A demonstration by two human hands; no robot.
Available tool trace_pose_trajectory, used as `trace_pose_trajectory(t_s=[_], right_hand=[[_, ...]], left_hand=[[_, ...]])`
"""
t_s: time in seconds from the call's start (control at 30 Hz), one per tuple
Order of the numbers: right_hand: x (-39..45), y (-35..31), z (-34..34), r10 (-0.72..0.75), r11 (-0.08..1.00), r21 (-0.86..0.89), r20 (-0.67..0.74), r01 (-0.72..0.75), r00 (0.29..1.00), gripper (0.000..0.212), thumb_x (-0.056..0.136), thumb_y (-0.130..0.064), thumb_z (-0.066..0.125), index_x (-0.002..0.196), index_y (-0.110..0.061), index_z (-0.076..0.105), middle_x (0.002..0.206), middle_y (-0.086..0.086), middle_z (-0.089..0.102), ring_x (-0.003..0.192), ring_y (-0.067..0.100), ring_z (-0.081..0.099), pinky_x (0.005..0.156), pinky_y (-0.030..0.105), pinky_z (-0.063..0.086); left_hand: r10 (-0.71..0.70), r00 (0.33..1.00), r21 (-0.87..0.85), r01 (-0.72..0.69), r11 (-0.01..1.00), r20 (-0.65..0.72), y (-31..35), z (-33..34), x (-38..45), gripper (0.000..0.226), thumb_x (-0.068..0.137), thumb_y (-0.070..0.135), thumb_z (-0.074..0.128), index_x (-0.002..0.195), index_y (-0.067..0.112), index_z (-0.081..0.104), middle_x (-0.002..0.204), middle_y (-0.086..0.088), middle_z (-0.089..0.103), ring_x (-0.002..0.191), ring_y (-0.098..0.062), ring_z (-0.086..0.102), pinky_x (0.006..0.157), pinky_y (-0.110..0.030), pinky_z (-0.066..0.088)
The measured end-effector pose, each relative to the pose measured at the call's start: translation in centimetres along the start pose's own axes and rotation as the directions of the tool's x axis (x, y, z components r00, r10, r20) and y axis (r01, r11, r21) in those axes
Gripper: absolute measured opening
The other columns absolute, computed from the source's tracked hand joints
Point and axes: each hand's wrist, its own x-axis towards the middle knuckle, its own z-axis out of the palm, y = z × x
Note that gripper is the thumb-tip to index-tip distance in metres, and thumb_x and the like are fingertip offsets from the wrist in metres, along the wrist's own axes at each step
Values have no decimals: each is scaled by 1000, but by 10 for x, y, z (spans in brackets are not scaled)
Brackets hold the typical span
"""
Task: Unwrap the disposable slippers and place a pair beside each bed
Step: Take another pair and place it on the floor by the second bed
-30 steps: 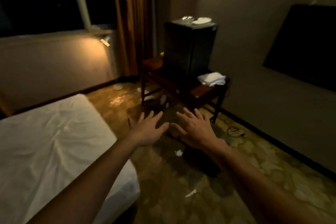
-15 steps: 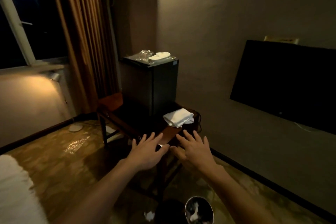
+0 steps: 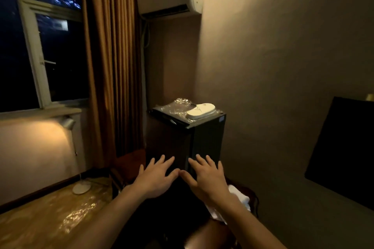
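1. One dark mini-fridge (image 3: pixel 206 139) stood on a low wooden table (image 3: pixel 131 159) in the corner, beside the curtain (image 3: pixel 112 62).
2. Two hands, left hand (image 3: pixel 155 180) and right hand (image 3: pixel 208 180), hovered before the fridge front, fingers spread, thumbs nearly meeting, holding nothing.
3. One pack of white slippers (image 3: pixel 200 110) lay on the fridge top, apparently within clear plastic wrap (image 3: pixel 178 105).
4. Progress, judged: unwrapping not begun for this pack; placing beside any bed remained, no bed in view.
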Motion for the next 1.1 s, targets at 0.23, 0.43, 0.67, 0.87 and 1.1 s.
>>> trace_pose_trajectory(t_s=[0.23, 0.43, 0.67, 0.87, 1.1], right_hand=[[156, -9, -6, -8, 1000, 1, 22, 8, 1000, 71, 97, -72, 25, 158, -37, 26, 170, -3, 17, 158, 26, 5, 124, 63, 5], [290, 8, -1, 21, 993, -111, -117, -34, 993, 81, 90, -81, 23, 158, -38, 25, 170, -3, 16, 158, 25, 4, 124, 63, 2], [401, 35, -3, 154, 977, -116, -193, -178, 969, 70, 96, -74, 21, 157, -39, 27, 170, -4, 19, 158, 25, 7, 123, 65, 5], [452, 71, -10, 322, 925, -114, -263, -361, 909, 68, 98, -71, 23, 155, -37, 32, 169, -3, 23, 157, 24, 14, 122, 56, 17], [485, 90, -6, 548, 803, -65, -308, -592, 778, 70, 97, -71, 29, 156, -33, 32, 164, -1, 33, 149, 25, 30, 115, 51, 30]], left_hand=[[15, 999, 29, -13, 999, -50, -41, -56, 129, 65, 99, 66, 30, 158, 45, 14, 171, 4, 5, 157, -29, -2, 123, -60, -2], [19, 998, 80, -14, 997, -57, -68, -92, 259, 69, 97, 70, 30, 159, 44, 13, 171, 2, 5, 157, -31, -2, 123, -59, -2], [193, 980, 105, -189, 976, -36, -57, -119, 401, 67, 97, 70, 28, 158, 45, 15, 171, 1, 5, 157, -34, 1, 123, -61, 3], [363, 931, 92, -366, 926, 52, -35, -120, 502, 70, 95, 73, 31, 158, 46, 16, 171, -1, 8, 155, -40, 7, 123, -60, 16], [609, 788, -55, -607, 793, 90, -16, -108, 583, 67, 98, 54, 48, 158, 33, 27, 147, -8, 57, 132, -27, 56, 106, -38, 46]])
